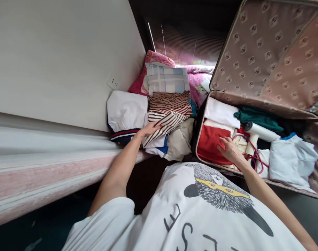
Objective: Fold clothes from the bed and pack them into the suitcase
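My left hand (pixel 149 129) is closed on the edge of a folded black-and-white striped garment (pixel 168 126), which is tilted above a heap of clothes. Over the open suitcase (pixel 200 129), my right hand (pixel 230 149) rests at a folded red garment (pixel 212 143), fingers apart and holding nothing. Around the red garment lie a folded white cloth (pixel 221 112), a dark green garment (pixel 258 118), a white bottle (pixel 262 131) and a red cord (pixel 258 158). Folded pale blue clothes (pixel 285 162) fill the suitcase's right part.
Left of the suitcase are a white garment with a striped band (pixel 127 109), brown striped clothes (pixel 170 101), a plaid folded cloth (pixel 168 79) and a beige garment (pixel 181 141). The raised suitcase lid (pixel 253 52) stands behind. A white panel with a socket (pixel 113 82) borders the left.
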`<state>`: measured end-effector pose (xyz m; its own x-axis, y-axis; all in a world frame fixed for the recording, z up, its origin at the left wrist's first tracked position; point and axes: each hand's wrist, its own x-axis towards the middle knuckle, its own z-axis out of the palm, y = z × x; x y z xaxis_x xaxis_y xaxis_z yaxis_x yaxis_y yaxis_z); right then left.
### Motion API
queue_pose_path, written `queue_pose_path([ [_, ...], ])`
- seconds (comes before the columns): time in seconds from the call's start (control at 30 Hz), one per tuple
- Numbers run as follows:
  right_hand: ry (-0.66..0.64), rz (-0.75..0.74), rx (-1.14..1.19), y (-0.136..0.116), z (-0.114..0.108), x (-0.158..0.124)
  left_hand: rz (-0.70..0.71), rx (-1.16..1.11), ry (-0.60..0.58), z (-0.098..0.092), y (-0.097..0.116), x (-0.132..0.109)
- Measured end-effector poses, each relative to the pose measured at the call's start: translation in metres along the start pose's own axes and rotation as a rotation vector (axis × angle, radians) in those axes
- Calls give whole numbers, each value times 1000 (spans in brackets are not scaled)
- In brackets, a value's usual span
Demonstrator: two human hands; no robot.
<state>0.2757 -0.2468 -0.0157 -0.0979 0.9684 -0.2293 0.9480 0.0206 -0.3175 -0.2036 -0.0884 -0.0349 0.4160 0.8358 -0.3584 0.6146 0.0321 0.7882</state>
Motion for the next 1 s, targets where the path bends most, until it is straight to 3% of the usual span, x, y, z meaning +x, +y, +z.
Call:
queue_pose_path([
  [0.1,8,14,37,-6,-7,-1,-36,14,38,-21,19,4],
  [0.23,23,18,81,-18,-17,-8,24,69,85,-38,44,6],
  [0.37,50,1,134,-22,-23,-14,21,152,73,-55,57,15],
  [0.47,64,7,157,-18,-22,-21,48,256,14,-52,65,20],
  [0.57,65,7,181,-10,-16,-32,150,378,-107,-12,69,4],
  [0.73,42,27,226,11,3,-48,35,836,-158,118,44,-53],
  [0.8,20,33,227,17,9,-54,13,945,-104,158,28,-75],
  [0.9,0,8,214,23,12,-61,4,907,-78,180,14,-90],
  [1.0,-13,-19,204,24,7,-59,-30,656,-29,162,15,-73],
])
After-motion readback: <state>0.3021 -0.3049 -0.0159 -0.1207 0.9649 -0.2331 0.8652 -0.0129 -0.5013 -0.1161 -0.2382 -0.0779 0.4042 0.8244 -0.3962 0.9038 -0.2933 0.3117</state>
